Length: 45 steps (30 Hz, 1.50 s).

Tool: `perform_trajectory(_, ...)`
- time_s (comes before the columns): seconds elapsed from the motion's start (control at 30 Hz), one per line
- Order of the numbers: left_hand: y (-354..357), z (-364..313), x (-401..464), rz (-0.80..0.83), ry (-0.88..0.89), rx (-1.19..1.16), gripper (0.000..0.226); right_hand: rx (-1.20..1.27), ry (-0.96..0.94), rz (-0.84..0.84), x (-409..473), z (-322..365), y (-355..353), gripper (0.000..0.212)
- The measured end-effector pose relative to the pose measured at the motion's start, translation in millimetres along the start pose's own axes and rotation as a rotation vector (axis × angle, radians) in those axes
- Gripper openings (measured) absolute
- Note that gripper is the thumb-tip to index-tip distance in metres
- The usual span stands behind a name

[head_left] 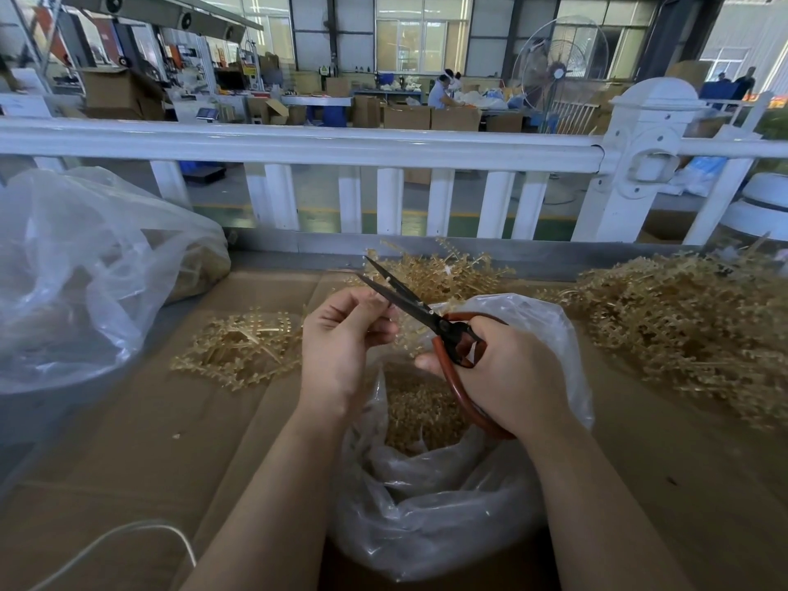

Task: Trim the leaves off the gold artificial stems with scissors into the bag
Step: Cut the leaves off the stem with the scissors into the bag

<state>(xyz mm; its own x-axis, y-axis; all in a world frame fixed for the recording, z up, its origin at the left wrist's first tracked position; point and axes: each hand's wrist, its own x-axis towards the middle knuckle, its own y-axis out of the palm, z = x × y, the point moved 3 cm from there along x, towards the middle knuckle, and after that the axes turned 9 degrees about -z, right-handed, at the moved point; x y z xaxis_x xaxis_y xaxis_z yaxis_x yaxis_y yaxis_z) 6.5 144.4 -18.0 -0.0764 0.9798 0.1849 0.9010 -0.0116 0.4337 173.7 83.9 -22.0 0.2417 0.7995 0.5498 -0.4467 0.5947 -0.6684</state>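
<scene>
Two bare forearms, left hand (341, 347) and right hand (507, 377) ungloved, no sleeves, rings or watch visible.

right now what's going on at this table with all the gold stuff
A person is trimming gold artificial stems over a clear plastic bag that stands open between their arms. The right hand grips red-handled scissors with the blades parted, pointing up and away. The left hand pinches a thin stem at the blades; the stem itself is mostly hidden. Gold cuttings already lie in the bag. A small pile of stems lies to the left, a large heap to the right.
</scene>
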Motion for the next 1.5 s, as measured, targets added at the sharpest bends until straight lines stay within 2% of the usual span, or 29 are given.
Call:
perform_trajectory(0.17,-4,-4,0,-0.012,0.083,0.067,0.017,-0.024,-0.012,-0.02,-1,1,-1,0.058)
perform_trajectory(0.3,-6,-6,3,-0.039,0.17,0.135,0.017,0.0,0.003,-0.031,0,-1,-2,0.068)
perform_trajectory(0.5,-1,-6,-3,0.091,0.331,0.325,0.024,-0.012,-0.009,-0.006,0,-1,0,0.068)
perform_trajectory(0.63,1,-5,-3,0.114,0.327,0.295,0.024,-0.022,-0.007,-0.036,0,-1,-1,0.058)
perform_trajectory(0.8,0,-1,-1,0.155,0.251,0.214,0.014,0.023,0.004,-0.042,1,-3,2,0.065)
perform_trajectory(0.9,1,1,0,0.167,0.224,0.193,0.015,0.042,0.003,-0.041,0,-2,2,0.075)
perform_trajectory(1.2,4,-2,-3,0.19,0.195,0.141,0.02,0.074,0.021,-0.023,0,1,0,0.082)
perform_trajectory(1.5,5,-2,-5,0.2,0.167,0.116,0.026,0.058,0.034,-0.013,0,2,-1,0.073)
